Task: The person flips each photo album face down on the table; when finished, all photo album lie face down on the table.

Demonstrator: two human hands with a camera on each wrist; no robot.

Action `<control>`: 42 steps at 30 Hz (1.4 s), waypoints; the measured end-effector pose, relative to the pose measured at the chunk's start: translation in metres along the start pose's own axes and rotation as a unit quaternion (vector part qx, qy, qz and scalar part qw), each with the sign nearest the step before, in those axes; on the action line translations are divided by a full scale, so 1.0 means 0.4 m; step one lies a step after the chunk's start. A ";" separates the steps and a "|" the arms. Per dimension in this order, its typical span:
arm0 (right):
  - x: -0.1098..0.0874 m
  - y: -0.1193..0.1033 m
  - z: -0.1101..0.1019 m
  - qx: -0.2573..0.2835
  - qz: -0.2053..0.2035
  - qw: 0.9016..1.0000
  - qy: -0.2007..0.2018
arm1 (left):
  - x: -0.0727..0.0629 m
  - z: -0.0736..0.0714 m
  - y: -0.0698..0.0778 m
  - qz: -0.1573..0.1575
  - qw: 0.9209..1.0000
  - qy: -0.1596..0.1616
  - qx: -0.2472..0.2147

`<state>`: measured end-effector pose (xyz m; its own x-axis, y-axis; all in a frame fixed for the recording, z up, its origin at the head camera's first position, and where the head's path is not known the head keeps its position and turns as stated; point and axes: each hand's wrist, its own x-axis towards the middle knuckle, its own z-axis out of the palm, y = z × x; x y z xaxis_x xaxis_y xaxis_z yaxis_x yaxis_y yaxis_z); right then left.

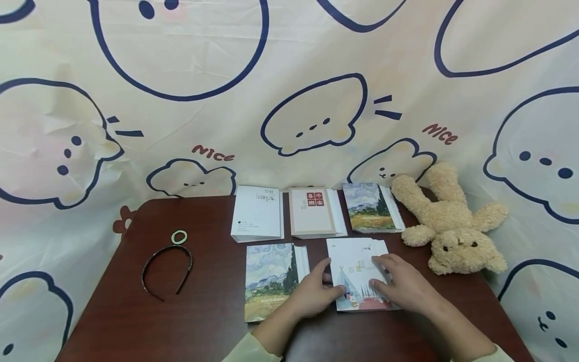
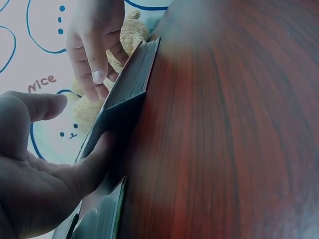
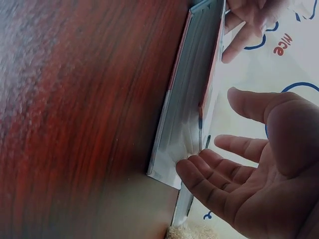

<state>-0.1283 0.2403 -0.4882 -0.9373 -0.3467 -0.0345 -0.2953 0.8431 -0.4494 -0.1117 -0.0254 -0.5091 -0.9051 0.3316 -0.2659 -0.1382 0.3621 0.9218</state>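
A white photo album (image 1: pixel 353 254) with a tent drawing on its cover lies flat near the table's front. At its left side is my left hand (image 1: pixel 313 292), thumb over the cover; in the left wrist view a finger rests against the dark spine (image 2: pixel 119 119). My right hand (image 1: pixel 404 282) is at the opposite side, its fingers loosely bent. Seen from the right wrist, those fingertips touch the edges of the pages (image 3: pixel 187 99) while the thumb stands away. Left of this album, partly behind my left forearm, lies a landscape-painting album (image 1: pixel 270 274).
Behind stand a white album (image 1: pixel 258 213), a beige album with red characters (image 1: pixel 312 218) and another painting-covered album (image 1: pixel 368 208). A teddy bear (image 1: pixel 452 221) lies at the right edge. A black headband (image 1: pixel 145 271) and a pale green ring (image 1: pixel 179 237) lie on the wooden table (image 1: pixel 203 332).
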 end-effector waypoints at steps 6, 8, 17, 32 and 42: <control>0.005 0.002 0.006 -0.006 0.007 1.000 -0.007 | 0.005 0.007 -0.002 -0.008 0.999 0.011 -0.038; 0.006 0.004 0.008 -0.009 0.008 1.000 -0.009 | 0.005 0.009 -0.003 -0.009 0.999 0.016 -0.044; 0.006 0.006 0.014 -0.018 0.005 1.000 -0.009 | 0.006 0.014 -0.009 0.000 0.997 0.008 -0.082; 0.004 0.003 0.015 -0.008 -0.012 1.000 0.007 | -0.007 -0.002 -0.005 0.018 0.993 0.015 -0.114; 0.002 0.004 0.002 0.029 -0.015 0.999 0.001 | -0.015 -0.007 0.013 0.032 0.991 0.015 -0.126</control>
<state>-0.1293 0.2408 -0.4897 -0.9283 -0.3714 -0.0181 -0.3128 0.8063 -0.5020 -0.1083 -0.0279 -0.5020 -0.9262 0.3194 -0.2005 -0.1734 0.1114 0.9785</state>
